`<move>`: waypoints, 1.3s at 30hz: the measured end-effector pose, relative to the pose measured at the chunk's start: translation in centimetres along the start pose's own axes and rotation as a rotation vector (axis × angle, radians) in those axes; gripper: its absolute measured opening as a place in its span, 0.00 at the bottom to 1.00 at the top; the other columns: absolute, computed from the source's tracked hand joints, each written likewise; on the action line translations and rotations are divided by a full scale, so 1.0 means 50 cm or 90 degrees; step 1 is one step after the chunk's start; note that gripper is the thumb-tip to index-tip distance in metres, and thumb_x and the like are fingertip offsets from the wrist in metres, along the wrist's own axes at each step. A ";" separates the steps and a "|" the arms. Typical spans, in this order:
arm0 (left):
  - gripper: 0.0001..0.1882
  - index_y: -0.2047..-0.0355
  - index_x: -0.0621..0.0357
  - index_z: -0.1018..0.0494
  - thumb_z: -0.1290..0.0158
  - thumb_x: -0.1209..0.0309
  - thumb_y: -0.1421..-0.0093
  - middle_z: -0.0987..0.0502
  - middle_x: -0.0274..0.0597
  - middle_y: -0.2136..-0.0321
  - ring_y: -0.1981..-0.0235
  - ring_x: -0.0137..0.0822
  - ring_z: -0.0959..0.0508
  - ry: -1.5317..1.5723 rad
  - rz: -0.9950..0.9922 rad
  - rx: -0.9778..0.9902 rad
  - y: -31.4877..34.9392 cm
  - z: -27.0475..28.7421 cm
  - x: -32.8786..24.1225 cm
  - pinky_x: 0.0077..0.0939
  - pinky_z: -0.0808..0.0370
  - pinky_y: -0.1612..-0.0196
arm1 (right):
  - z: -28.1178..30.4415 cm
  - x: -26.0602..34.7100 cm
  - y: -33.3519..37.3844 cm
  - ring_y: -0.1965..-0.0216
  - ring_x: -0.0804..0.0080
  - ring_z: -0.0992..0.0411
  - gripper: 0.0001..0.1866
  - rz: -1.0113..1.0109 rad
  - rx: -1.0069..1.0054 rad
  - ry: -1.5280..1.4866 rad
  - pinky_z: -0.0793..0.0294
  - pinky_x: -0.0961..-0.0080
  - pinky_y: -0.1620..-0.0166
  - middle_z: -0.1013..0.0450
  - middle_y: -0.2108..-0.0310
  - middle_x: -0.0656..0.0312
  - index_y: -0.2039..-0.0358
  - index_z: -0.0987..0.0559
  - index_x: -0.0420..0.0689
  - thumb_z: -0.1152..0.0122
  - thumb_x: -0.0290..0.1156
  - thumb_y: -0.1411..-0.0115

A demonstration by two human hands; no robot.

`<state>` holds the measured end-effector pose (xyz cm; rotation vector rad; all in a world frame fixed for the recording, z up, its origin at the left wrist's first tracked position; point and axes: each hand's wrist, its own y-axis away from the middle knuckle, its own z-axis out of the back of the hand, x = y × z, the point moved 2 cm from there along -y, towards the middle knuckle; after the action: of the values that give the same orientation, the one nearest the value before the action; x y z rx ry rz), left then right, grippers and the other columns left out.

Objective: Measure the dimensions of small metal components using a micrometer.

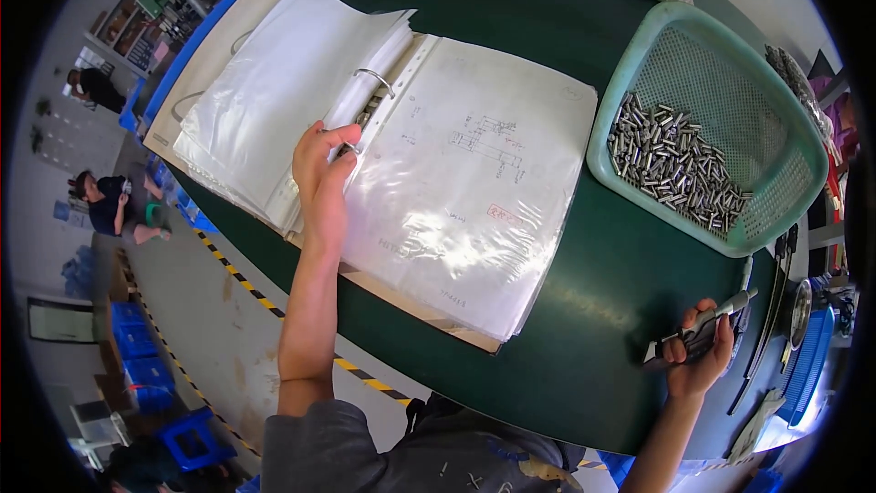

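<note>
The left hand (pixel 321 173) is at the middle of an open ring binder (pixel 474 192), its thumb and forefinger pinching a small metal piece (pixel 351 146); whether this is part of the binder's ring cannot be told. The right hand (pixel 699 358) has its fingers wrapped around a grey hand tool (pixel 701 335), over the right part of the green bench (pixel 584 310). The binder lies on the bench, with a drawing in its clear sleeve. Right of it, a green basket (pixel 716 59) holds many short metal pins (pixel 675 160).
</note>
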<state>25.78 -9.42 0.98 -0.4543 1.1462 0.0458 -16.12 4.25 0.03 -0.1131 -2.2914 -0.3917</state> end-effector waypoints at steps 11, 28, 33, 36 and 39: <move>0.14 0.64 0.59 0.31 0.51 0.80 0.53 0.31 0.47 0.60 0.48 0.52 0.39 -0.297 -0.194 -0.040 0.000 -0.036 -0.033 0.35 0.44 0.46 | -0.007 0.017 -0.037 0.88 0.71 0.39 0.20 -0.075 0.019 0.024 0.38 0.76 0.83 0.32 0.74 0.54 0.61 0.34 0.40 0.61 0.45 0.43; 0.23 0.96 0.59 0.39 0.49 0.62 0.49 0.38 0.47 0.95 0.89 0.49 0.35 -0.233 -0.262 -0.033 0.176 -0.112 -0.174 0.39 0.38 0.82 | 0.017 0.031 0.009 0.85 0.70 0.40 0.21 -0.236 0.197 0.056 0.40 0.76 0.82 0.33 0.75 0.53 0.60 0.32 0.35 0.59 0.41 0.45; 0.21 0.96 0.56 0.43 0.48 0.63 0.54 0.39 0.43 0.95 0.90 0.47 0.36 -0.091 -0.421 0.153 0.170 -0.214 -0.236 0.37 0.41 0.83 | 0.015 0.010 0.001 0.90 0.70 0.41 0.21 -0.174 0.135 0.062 0.41 0.73 0.87 0.32 0.76 0.56 0.62 0.34 0.42 0.58 0.47 0.47; 0.20 0.95 0.55 0.44 0.46 0.66 0.57 0.40 0.41 0.95 0.91 0.45 0.38 -0.082 -0.424 0.226 0.180 -0.285 -0.246 0.35 0.43 0.85 | -0.005 0.008 -0.011 0.88 0.70 0.40 0.21 -0.152 0.180 0.021 0.40 0.76 0.84 0.31 0.75 0.54 0.61 0.34 0.38 0.55 0.43 0.48; 0.19 0.94 0.56 0.45 0.48 0.74 0.53 0.43 0.43 0.95 0.93 0.42 0.41 -0.061 -0.433 0.357 0.194 -0.356 -0.251 0.33 0.46 0.88 | 0.020 0.018 -0.015 0.87 0.73 0.37 0.22 -0.138 0.166 -0.019 0.37 0.79 0.82 0.30 0.74 0.52 0.61 0.34 0.35 0.54 0.43 0.48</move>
<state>2.50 -4.76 3.03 -0.3119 0.8140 -0.8187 -17.58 3.80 -0.11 0.2635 -2.3701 -0.1976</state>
